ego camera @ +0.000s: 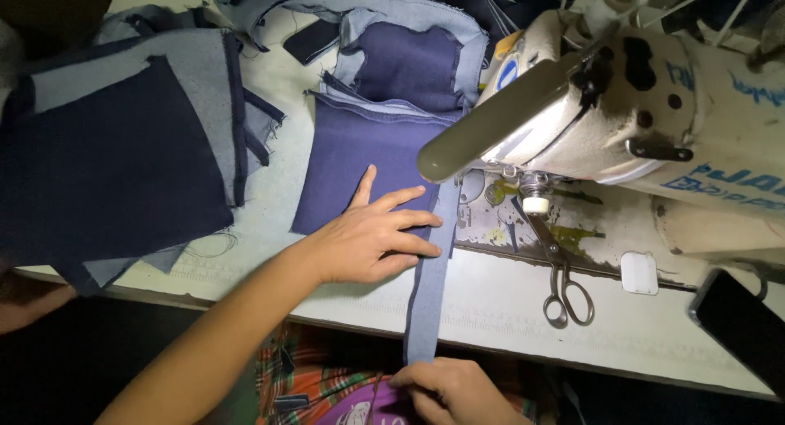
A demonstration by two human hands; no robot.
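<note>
Left hand point(372, 241) lies flat at centre frame, fingers point(413, 220) spread wide and pressing the dark blue denim panel point(352, 159) onto the table point(491, 298), fingertips at the panel's right edge where the light blue strip point(429, 290) runs alongside; right hand point(458, 390), bottom centre, fingers closed in a pinch on the strip's lower end, holding it taut over the table edge; strip's upper end runs under the head of the sewing machine point(621, 106), upper right; needle area hidden by the machine head; judged step: aligning strip to panel edge for a seam; next move calls for keeping both edges flush while feeding upward; scissors point(560, 282) lie right of the strip; cut denim stacks point(123, 163) at left; dark phone point(744, 327) at lower right
</note>
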